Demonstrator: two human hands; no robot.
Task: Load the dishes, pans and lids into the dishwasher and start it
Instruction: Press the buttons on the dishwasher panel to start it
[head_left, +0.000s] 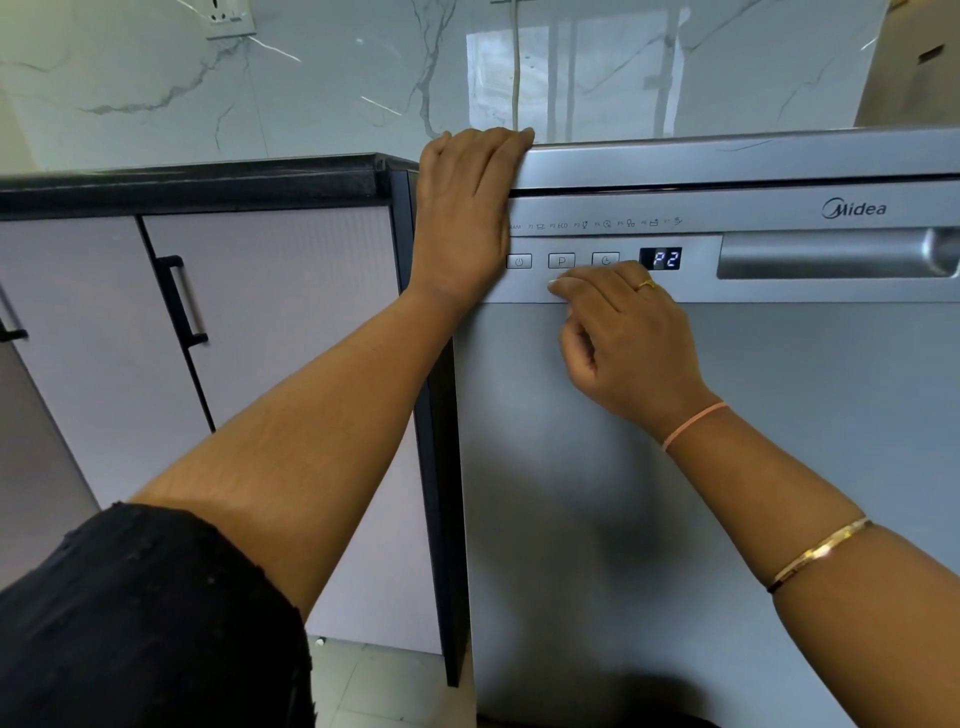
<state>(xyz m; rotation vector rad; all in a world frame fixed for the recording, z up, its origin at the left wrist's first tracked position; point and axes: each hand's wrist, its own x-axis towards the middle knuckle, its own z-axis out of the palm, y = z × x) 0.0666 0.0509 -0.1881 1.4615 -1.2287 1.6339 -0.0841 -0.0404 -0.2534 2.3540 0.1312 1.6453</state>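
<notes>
A white marble-look wall (322, 78) with grey veins fills the back, with a socket (228, 18) at the top left and a pale cord (516, 67) hanging down behind the dishwasher (727, 415). To the left stands a cabinet (249, 322) under a black counter (192, 179), its pale doors fitted with black handles (182, 301); light floor tiles (374, 686) show at the bottom. The dishwasher is silver-grey, just beside the cabinet, with its door shut. Its control strip carries a row of program icons, three buttons (561, 260), a lit display (661, 258) reading P2, a brand logo and a recessed door handle (831, 254) at the right. The left hand (467, 213) lies flat over the machine's top left corner, fingers together and curled over the top edge, palm against the panel. The right hand (628, 338) is loosely curled, its fingertips on the strip just below the P button, holding nothing; it wears a ring (646, 283), with a pink band (693, 425) at the wrist and a gold bangle (821, 553) up the forearm. A black sleeve (145, 618) covers the left upper arm.
</notes>
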